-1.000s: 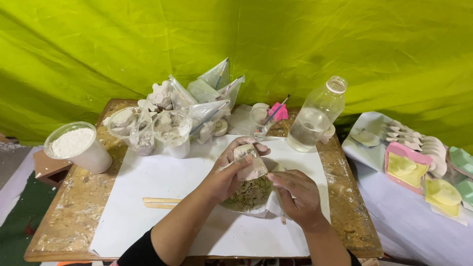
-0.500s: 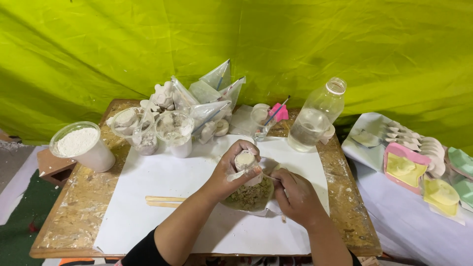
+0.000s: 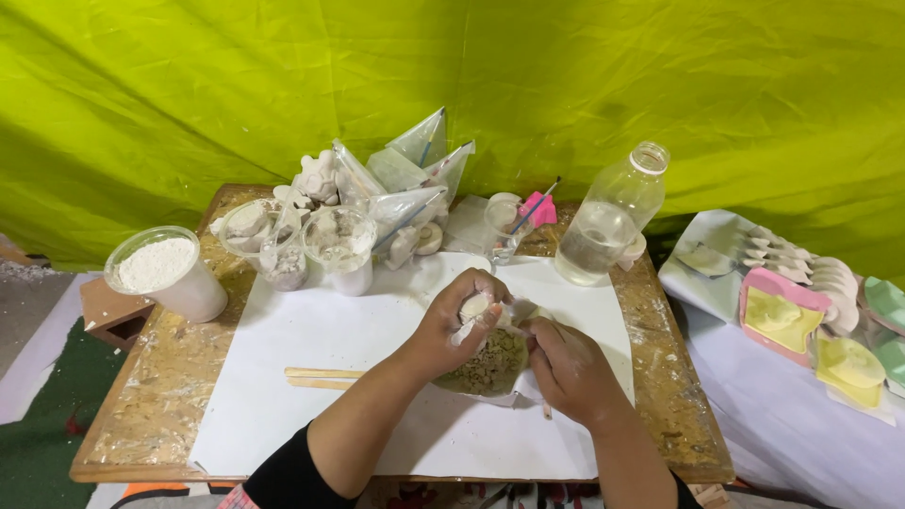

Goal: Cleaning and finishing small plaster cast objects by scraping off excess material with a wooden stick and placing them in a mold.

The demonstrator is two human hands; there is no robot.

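Note:
My left hand [image 3: 457, 320] is closed around a small pale plaster piece [image 3: 473, 305], held above a round dish of speckled greenish mix [image 3: 485, 366]. My right hand [image 3: 566, 368] is beside it on the right, fingers pinched at the piece's edge; a thin stick pokes out below that hand. Both hands hover over a white paper sheet [image 3: 330, 330] on a worn wooden table [image 3: 151, 396]. Two flat wooden sticks [image 3: 320, 377] lie on the paper left of my left forearm.
A tub of white powder [image 3: 168, 273] stands at the table's left. Plastic cups, plaster figures and clear bags [image 3: 377, 212] crowd the back. A clear bottle [image 3: 608, 226] and a cup with a brush [image 3: 504, 226] stand back right. Coloured moulds [image 3: 801, 311] lie on a side surface.
Both hands have kept working the plaster piece over the dish; the left hand has turned it slightly and closed more around it. The view shifted a little.

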